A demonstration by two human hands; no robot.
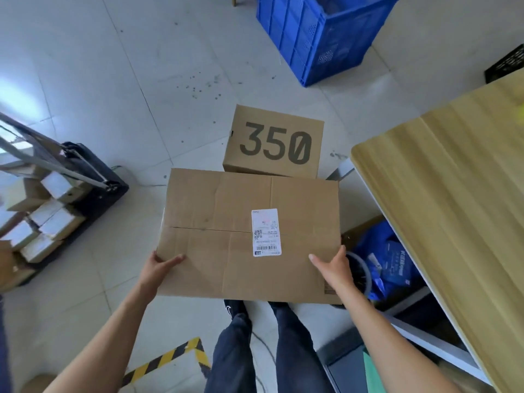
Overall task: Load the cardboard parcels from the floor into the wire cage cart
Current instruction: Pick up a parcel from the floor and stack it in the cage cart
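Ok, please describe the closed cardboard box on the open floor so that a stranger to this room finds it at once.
Start at the blue plastic crate at the top of the view and come toward the person over the floor, left of the wooden table. There lies a cardboard box, just beyond the larger parcel being held; only it bears a dark 350.
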